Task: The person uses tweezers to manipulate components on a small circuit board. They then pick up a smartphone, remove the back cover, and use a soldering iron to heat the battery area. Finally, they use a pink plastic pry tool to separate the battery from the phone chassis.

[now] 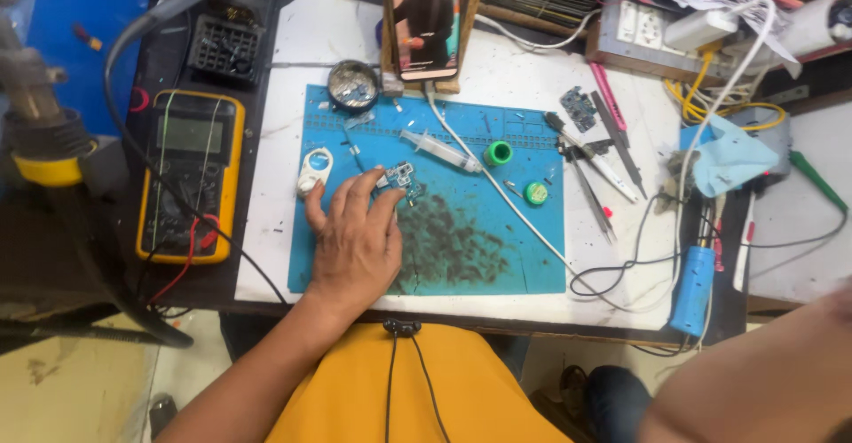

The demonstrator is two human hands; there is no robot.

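— White worktable (275, 257) with a blue repair mat (532, 257) on it, yes? Where is the left hand (355, 243)?

— On the mat's left part, palm down, fingers spread. The fingertips press a small circuit board (401, 179); it is not gripped.

— How does the board lie?

— Flat, its long axis running roughly left to right, slightly tilted, far end toward the syringe (439, 150).

— Any containers?

— A round metal tin (353, 85) at the mat's top edge, with small parts inside; I cannot tell which. Two little green pots (499, 153) stand right of the syringe.

— And the right hand?

— Only a forearm at the lower right corner; the hand is outside the picture. A yellow multimeter (189, 172) lies left of the table.
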